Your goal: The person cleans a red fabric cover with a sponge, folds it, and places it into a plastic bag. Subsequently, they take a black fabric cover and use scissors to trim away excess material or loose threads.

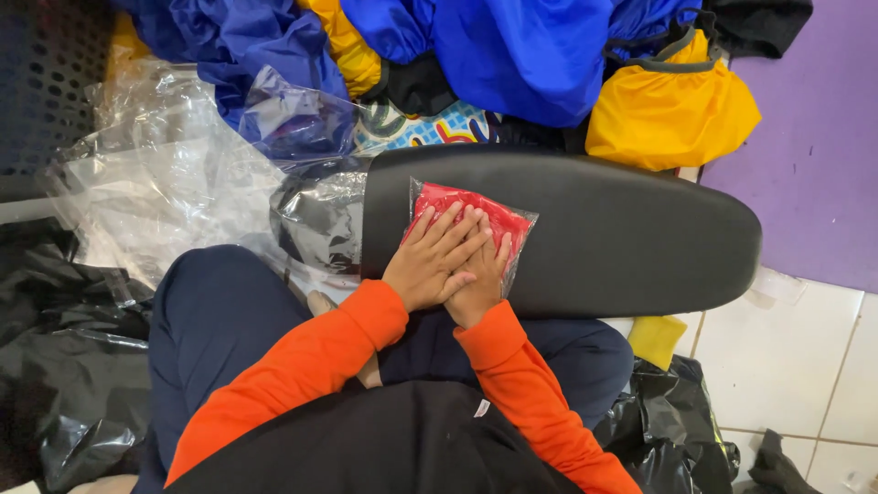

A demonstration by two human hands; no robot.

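1. Left hand [430, 259] lies flat, fingers straight and close together, on top of the right hand [483, 279]; both palms press down on a clear plastic packet of red fabric [476, 215], gripping nothing.
2. That packet rests on the near left part of a black padded board [622, 238] lying across the person's lap.
3. Pressing well here, in my judgement, means keeping the stacked palms flat and pushing from the closed end toward the open one, so trapped air escapes and the fabric stays square.
4. Loose clear plastic bags [155, 174] lie crumpled to the left.
5. Blue garments [521, 55] and a yellow garment [672, 110] are piled at the far side.
6. Black plastic bags [55, 366] sit near left, and a purple mat [823, 128] lies far right.
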